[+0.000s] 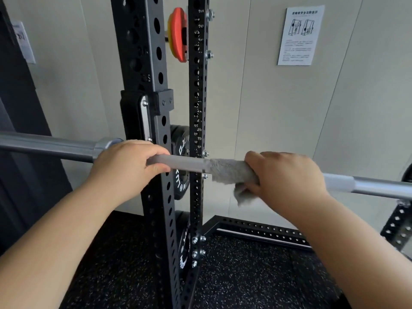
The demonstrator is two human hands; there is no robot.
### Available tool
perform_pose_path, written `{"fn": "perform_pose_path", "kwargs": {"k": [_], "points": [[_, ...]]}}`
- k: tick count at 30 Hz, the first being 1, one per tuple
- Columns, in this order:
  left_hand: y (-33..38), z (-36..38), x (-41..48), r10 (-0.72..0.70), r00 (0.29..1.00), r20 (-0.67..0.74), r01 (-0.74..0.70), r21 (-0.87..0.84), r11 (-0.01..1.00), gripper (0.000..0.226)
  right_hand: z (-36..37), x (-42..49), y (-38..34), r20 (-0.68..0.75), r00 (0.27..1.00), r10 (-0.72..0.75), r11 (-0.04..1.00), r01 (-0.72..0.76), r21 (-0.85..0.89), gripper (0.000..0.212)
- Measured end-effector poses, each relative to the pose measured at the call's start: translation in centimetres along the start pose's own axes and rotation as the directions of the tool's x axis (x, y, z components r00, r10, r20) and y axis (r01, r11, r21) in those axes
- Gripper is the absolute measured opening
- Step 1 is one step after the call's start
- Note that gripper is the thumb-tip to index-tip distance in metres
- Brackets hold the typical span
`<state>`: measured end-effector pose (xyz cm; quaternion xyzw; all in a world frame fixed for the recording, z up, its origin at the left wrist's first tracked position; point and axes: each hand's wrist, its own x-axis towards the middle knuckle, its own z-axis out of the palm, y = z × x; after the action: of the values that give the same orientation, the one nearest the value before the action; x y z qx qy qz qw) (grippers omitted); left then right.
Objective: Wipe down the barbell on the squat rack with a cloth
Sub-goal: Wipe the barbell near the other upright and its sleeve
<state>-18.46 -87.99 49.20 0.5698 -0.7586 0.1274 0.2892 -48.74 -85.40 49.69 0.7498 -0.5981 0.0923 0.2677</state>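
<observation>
Head view: the barbell (185, 162) rests across the squat rack (156, 63), crossing the frame from left edge to right edge.
Left hand (127, 166): curled round the shaft beside the sleeve collar.
Right hand (287, 177): fingers wrapped over the grey cloth (229, 171), pressing it round the shaft; a loose corner hangs below.
Gap: bare shaft shows between the 2 hands.
Progress: wiping looks under way; the right-hand shaft and left sleeve likely remain, though I cannot tell which parts are already clean.

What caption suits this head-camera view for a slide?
Left hand grips the silver metal barbell by the black rack upright; right hand wraps a grey fluffy cloth round it.
</observation>
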Motion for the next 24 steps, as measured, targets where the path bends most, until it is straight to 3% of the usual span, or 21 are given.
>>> {"fn": "perform_pose_path", "kwargs": {"k": [4,6,9,13,15,19,21,24], "points": [[0.5,0.0,0.0,-0.028,0.999,0.026,0.028,0.014,1.000,0.009,-0.7,-2.9,5.3,0.059,0.980,0.191,0.982,-0.191,-0.011,0.043],[0.6,-0.2,0.1,-0.058,0.997,0.045,0.057,0.014,0.998,0.009,-1.0,-3.0,5.7,0.126,0.968,0.218,0.975,-0.223,0.022,0.046],[0.9,-0.3,0.3,-0.082,0.994,0.073,0.081,0.020,0.997,0.008,-1.0,-1.8,3.9,0.092,0.977,0.191,0.980,-0.195,0.042,0.055],[0.8,-0.1,0.2,-0.094,0.994,0.047,0.093,0.030,0.995,0.011,-0.1,-1.3,2.2,0.003,1.000,-0.003,1.000,0.003,0.023,0.038],[0.7,-0.1,0.1,-0.098,0.994,0.041,0.097,0.037,0.995,0.013,-0.5,-2.3,4.4,0.047,0.998,0.044,0.999,-0.046,0.024,0.044],[1.3,-0.1,0.2,-0.128,0.989,0.076,0.128,0.008,0.992,0.013,-1.5,-4.4,9.1,0.148,0.949,0.279,0.960,-0.280,-0.018,0.054],[1.5,-0.1,0.4,-0.142,0.985,0.093,0.143,-0.005,0.990,0.013,-1.9,-3.8,8.4,0.194,0.942,0.275,0.960,-0.280,-0.002,0.050],[1.4,-0.2,0.1,-0.140,0.987,0.080,0.143,-0.031,0.989,0.012,-1.8,-1.7,4.2,0.210,0.965,0.159,0.987,-0.160,-0.011,0.033]]}}
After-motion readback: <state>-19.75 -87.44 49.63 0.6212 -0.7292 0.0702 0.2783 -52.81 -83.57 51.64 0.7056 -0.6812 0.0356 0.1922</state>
